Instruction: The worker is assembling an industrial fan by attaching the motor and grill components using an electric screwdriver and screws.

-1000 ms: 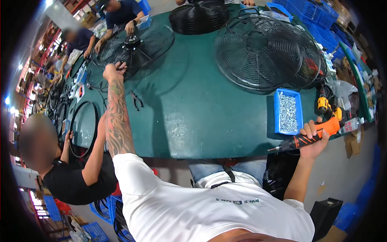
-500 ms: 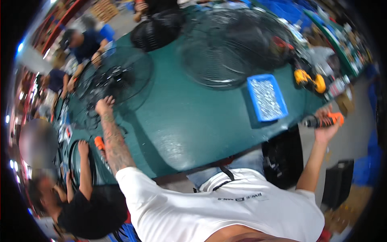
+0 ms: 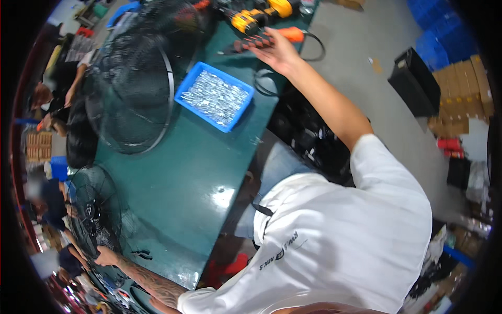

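Note:
My right hand is closed around an orange-and-black electric screwdriver near the table's right edge. The tool's dark tip points left over the tabletop, and a black cord loops from its back end. At the lower left, my left hand is closed at the near rim of a black wire fan guard, its fingertips partly hidden against the wires. A dark fan motor sits in the middle of that guard. A blue bin full of small silvery metal parts stands between my hands, closer to the right one.
Stacked black fan guards cover the far part of the green table. Yellow-and-black power drills lie beyond the screwdriver. Small black pieces rest near my left hand. Co-workers stand along the far side. Cartons are stacked at right.
The view has swung to the right. My right hand has brought the screwdriver from beside the table to over its edge. My left hand stays at the fan guard.

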### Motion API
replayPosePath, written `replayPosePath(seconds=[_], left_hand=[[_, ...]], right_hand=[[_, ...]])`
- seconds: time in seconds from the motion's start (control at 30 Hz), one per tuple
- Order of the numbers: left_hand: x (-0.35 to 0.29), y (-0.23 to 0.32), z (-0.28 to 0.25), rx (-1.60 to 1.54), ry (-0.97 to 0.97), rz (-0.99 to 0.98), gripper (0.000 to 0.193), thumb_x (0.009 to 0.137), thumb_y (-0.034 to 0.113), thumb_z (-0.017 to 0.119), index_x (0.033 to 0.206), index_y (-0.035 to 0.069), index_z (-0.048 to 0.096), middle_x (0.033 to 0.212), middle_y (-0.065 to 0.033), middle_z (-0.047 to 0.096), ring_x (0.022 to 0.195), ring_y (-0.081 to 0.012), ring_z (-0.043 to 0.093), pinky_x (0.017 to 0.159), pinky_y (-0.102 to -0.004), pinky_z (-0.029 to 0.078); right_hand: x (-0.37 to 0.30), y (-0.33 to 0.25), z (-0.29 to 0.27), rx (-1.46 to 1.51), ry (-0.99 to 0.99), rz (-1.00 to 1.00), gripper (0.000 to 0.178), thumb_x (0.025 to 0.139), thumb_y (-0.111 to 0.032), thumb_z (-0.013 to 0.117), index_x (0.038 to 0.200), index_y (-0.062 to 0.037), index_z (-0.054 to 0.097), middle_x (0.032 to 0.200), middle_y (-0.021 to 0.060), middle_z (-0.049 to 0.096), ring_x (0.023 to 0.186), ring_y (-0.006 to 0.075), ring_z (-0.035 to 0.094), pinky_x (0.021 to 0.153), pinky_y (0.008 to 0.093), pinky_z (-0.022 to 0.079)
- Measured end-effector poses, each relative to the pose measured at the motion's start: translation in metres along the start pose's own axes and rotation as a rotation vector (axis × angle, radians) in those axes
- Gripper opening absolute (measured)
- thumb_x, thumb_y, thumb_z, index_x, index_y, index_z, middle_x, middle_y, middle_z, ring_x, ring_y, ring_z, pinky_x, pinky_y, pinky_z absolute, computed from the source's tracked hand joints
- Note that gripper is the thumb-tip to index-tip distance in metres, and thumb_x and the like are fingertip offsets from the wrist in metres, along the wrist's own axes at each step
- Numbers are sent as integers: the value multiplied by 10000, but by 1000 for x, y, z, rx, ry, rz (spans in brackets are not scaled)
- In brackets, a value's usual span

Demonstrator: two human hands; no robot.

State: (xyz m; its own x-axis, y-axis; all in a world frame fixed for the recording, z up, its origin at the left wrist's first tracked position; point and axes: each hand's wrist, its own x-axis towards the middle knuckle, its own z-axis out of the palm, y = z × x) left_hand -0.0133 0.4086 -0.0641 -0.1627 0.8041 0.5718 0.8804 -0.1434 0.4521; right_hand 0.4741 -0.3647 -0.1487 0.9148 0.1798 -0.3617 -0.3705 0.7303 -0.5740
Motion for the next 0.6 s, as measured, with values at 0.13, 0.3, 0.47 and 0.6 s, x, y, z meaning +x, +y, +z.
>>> replayPosePath(seconds=[0.13, 0.3, 0.47, 0.6], left_hand=[[-140, 101, -72, -339, -181, 740, 658, 929, 225, 687, 1437, -95, 417, 1351, -258, 557, 1239, -361, 573, 1031, -451, 478], [-378, 193, -153, -565, -936, 1039, 574, 960, 140, 652, 1465, -27, 436, 1451, -243, 491, 1348, -342, 486, 1084, -472, 406], [-508, 215, -195, -452, -1279, 1325, 722, 901, 240, 725, 1492, -22, 404, 1555, -277, 341, 1431, -466, 348, 1178, -549, 267], [-542, 212, -187, -199, -1091, 1531, 809, 858, 258, 729, 1517, -35, 361, 1586, -297, 282, 1485, -478, 257, 1181, -639, 194]], right_hand=[[-3, 12, 8, -141, -14, 139, 456, 944, -375, 695, 1123, 29, 580, 1063, 180, 679, 986, 317, 719, 825, 383, 621], [-24, -33, -35, -521, -424, 340, 575, 977, -471, 625, 1219, 50, 649, 1081, 170, 736, 856, 213, 728, 746, 262, 582], [-53, -115, -201, 214, -980, 31, 512, 1019, -517, 499, 1082, -45, 688, 810, 58, 636, 630, 157, 548, 544, 266, 409], [-51, -43, -376, 299, 188, 92, 455, 1017, -462, 517, 1058, -41, 686, 883, 85, 701, 721, 216, 678, 600, 323, 569]])
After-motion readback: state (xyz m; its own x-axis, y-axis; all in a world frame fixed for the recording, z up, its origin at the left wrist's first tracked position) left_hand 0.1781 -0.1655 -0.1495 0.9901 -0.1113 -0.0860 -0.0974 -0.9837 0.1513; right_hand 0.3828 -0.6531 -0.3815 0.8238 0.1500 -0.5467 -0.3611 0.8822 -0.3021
